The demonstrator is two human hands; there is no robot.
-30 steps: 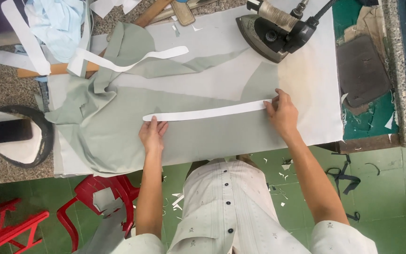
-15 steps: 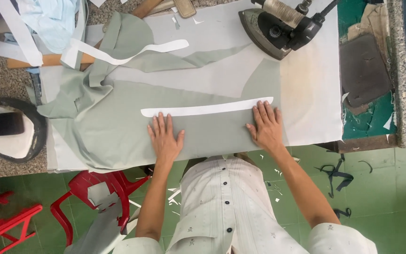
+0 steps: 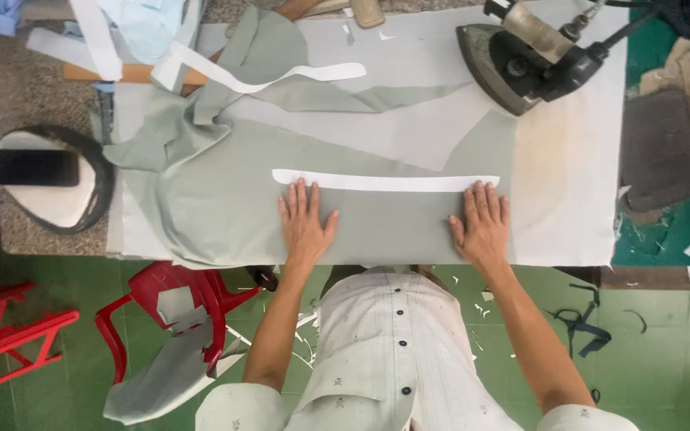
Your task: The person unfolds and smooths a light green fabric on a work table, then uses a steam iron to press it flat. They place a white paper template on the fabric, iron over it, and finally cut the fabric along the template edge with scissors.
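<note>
Now the worktop (image 3: 569,199) carries the grey-green cloth (image 3: 225,199) spread mostly flat, bunched only at its far left — smoothing looks well along. The white strip (image 3: 385,182) already lies straight across it. Left hand (image 3: 307,225) and right hand (image 3: 482,226) press flat just below the strip, fingers spread, holding nothing. The iron (image 3: 525,60) sits unused at the far corner.

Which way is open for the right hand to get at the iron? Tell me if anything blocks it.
Probably yes: the right hand lies flat on the grey-green fabric, and only bare white pressing cloth lies between it and the iron.
</note>
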